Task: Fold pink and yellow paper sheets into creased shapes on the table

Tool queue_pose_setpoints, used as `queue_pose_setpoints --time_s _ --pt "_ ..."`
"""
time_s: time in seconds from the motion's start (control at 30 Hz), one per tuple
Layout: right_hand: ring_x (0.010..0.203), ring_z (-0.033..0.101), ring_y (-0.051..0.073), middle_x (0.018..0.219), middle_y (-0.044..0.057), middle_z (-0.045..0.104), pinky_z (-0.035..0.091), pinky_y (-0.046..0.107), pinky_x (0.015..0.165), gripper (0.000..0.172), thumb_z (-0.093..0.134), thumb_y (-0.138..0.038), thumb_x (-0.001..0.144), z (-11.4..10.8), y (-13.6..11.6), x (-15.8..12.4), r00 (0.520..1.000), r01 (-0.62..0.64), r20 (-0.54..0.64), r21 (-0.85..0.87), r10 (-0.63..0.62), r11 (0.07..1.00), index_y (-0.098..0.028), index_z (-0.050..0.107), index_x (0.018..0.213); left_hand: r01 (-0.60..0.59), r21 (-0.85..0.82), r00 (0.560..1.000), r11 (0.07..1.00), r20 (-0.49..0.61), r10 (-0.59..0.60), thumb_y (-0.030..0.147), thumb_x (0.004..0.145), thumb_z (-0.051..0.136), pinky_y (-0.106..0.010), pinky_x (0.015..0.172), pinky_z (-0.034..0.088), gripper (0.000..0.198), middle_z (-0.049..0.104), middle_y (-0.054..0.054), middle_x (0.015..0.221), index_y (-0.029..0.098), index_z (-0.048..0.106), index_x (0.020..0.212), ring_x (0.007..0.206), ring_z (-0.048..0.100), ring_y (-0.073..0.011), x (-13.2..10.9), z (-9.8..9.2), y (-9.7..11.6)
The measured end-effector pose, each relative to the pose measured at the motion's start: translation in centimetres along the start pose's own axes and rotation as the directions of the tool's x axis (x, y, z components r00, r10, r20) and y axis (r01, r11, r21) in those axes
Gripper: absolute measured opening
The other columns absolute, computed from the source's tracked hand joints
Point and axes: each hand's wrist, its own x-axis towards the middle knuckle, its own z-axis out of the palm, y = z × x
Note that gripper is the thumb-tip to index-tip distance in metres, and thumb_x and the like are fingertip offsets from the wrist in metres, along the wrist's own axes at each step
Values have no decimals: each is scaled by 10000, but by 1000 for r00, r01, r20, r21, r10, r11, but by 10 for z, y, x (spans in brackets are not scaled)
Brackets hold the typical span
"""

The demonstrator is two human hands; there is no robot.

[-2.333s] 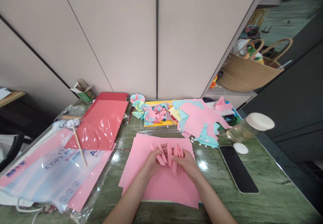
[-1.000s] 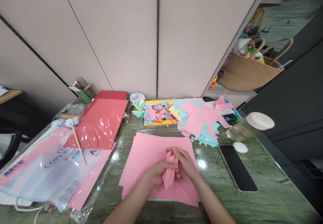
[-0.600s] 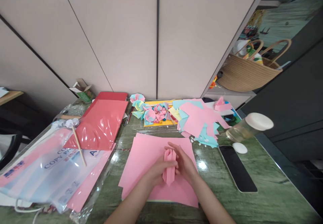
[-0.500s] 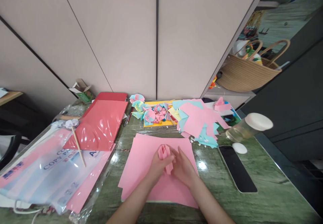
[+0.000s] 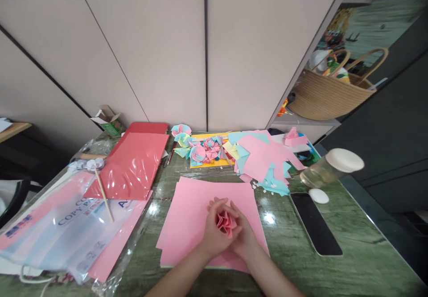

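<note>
Crushing could be caused by overtight gripping: at lower centre of the frame, pleated pink paper [image 5: 227,225] is ringed by the left hand [image 5: 213,235], fingers curled; pinching by the right hand [image 5: 246,237] cannot be confirmed.

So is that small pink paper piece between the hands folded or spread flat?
Folded: the pink paper piece shows zigzag creased edges, gathered within the curled left hand, with the right hand against it.
</note>
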Motion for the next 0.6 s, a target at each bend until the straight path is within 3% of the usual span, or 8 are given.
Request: queue_pose_setpoints --time_s 0.17,0.3,0.4,0.5,0.6 --pt "1157 539 182 1091 69 672 381 321 1010 349 545 -413 814 4 2 -3 996 -80 -25 169 86 982 -147 669 1002 100 28 994 995 32 -101 154 683 626 -288 652 477 295 609 -28 760 175 556 968 695 598 -168 -1 4 1" --pt "1122 564 174 1071 69 685 381 302 1007 350 537 -430 814 2 4 -3 995 -76 -54 139 84 987 -146 685 954 141 130 989 982 21 -145 204 714 595 -293 695 466 82 617 -44 753 160 603 783 715 589 -171 -2 5 0" --pt "1041 606 174 992 64 707 403 308 979 309 548 -414 816 -3 1 -1 991 -38 -125 69 46 997 -157 695 906 231 207 973 951 -58 -224 262 791 511 -295 712 475 118 636 -56 774 158 566 802 747 609 -177 7 -1 3" --pt "1054 599 178 1061 62 689 414 326 961 293 520 -376 846 -8 -12 -1 988 -38 -147 29 42 999 -167 684 968 340 306 940 889 -146 -310 314 822 448 -273 599 472 202 642 -56 743 148 526 907 679 619 -181 27 -26 14" --pt "1140 548 166 1219 57 615 407 304 962 319 470 -371 874 -10 -28 -1 988 -30 -154 -2 30 1000 -181 660 1046 415 449 910 791 -185 -372 365 801 487 -269 542 447 266 650 -44 686 145 536 944 640 623 -205 50 -71 30"
